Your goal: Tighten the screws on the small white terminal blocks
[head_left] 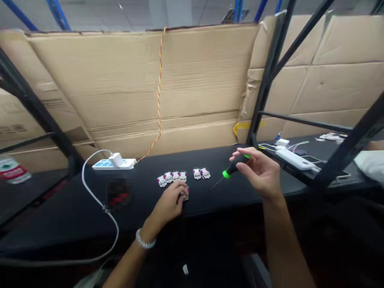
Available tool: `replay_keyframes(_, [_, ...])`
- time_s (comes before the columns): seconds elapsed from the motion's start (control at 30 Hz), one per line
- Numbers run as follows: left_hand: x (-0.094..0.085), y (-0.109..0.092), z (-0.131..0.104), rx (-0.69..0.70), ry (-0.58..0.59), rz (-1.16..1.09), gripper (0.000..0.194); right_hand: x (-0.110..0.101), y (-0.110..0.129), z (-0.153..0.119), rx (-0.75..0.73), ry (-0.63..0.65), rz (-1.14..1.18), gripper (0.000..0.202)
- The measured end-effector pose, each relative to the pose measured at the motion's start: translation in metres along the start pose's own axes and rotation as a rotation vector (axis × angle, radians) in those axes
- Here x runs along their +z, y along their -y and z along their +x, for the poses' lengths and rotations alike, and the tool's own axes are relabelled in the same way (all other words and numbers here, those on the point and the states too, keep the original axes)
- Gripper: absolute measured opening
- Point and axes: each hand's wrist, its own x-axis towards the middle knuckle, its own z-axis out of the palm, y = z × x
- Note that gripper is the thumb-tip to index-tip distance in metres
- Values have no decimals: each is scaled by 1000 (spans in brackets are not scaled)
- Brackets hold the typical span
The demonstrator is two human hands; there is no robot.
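Note:
My right hand is closed round the black and green handle of a screwdriver, whose thin shaft slants down to the left, its tip close to the table. My left hand rests low at the table's front part, fingers curled over a small white and purple part that they mostly hide. Just beyond it stands a row of several similar white and purple parts. A pair of the same parts lies a little to the right, between the row and the screwdriver.
A white power strip with a plugged-in charger and trailing white cable lies at left. Near it is a blurred dark and red item. Metal shelf posts frame the black table; another power strip sits right.

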Motion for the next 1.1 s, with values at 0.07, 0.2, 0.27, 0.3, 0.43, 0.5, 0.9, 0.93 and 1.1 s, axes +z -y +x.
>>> replay_keyframes(0.07, [-1,-4,0,0,18,-13,18,2,1,0,5,5,-4,32])
replay_keyframes(0.2, [-2,-9,0,1,45,-48,16,7,-1,0,4,38,11,34])
replay_keyframes(0.27, [-2,-9,-1,2,59,-70,16,11,-3,-2,12,57,12,34])
replay_keyframes(0.3, [-2,-8,-1,2,66,-81,16,13,-3,-3,20,65,10,34])
replay_keyframes(0.43, [-3,-6,-1,1,82,-119,15,23,-3,-5,34,98,12,33])
replay_keyframes(0.5, [-4,-5,-2,2,94,-141,14,26,-2,-6,35,111,22,33])
replay_keyframes(0.9, [-2,-3,1,-20,80,-183,10,50,-7,-14,62,129,104,40])
replay_keyframes(0.93, [-1,-3,1,-20,76,-189,9,53,-8,-15,63,135,107,41])
replay_keyframes(1.1, [2,2,0,-33,59,-209,9,59,-13,-17,59,160,82,42])
